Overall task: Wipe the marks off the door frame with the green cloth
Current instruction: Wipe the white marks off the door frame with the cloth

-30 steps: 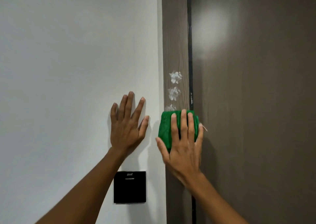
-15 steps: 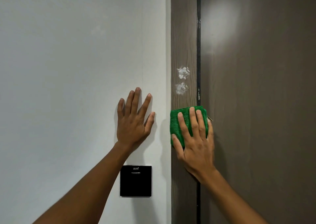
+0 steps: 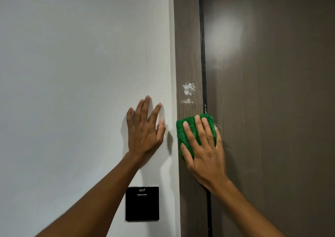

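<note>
Green cloth [image 3: 188,128], pressed flat on the brown door frame [image 3: 188,37] right of centre by the straight fingers of the right hand [image 3: 204,151]; nothing is gripped. Two white smears [image 3: 188,88] just above it are judged left to wipe. The narrow frame is bounded by the door gap [image 3: 203,55] at right and the wall [image 3: 72,73] at left, where the left hand [image 3: 145,131] is spread flat, empty.

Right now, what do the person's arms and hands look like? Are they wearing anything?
Both are bare. The left hand and right hand wear no gloves, and no rings show on the fingers. The left forearm and right forearm have no sleeves, watch or bracelet as far as the view reaches.
</note>
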The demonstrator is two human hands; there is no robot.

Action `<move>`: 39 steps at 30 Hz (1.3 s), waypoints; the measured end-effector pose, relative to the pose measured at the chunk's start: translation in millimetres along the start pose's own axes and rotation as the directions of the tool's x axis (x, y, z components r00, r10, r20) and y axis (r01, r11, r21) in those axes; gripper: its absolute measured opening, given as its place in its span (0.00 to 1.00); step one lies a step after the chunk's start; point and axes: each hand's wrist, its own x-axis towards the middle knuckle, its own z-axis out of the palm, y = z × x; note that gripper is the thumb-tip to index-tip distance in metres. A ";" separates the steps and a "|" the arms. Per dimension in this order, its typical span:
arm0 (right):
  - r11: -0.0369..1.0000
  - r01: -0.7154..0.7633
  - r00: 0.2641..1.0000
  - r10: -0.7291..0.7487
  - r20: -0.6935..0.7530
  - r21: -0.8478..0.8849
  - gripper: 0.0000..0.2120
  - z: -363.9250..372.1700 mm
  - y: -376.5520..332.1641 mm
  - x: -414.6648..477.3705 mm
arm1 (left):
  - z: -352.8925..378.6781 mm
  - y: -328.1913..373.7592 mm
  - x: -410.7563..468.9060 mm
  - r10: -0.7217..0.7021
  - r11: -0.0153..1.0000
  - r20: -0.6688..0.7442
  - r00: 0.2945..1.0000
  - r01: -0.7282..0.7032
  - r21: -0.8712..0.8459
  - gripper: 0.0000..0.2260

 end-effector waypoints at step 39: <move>0.997 0.081 0.996 -0.081 0.022 -0.006 0.31 -19.1 3.9 87.2 | 16.2 -8.4 23.1 0.051 0.995 -0.073 0.996 -0.044 0.095 0.27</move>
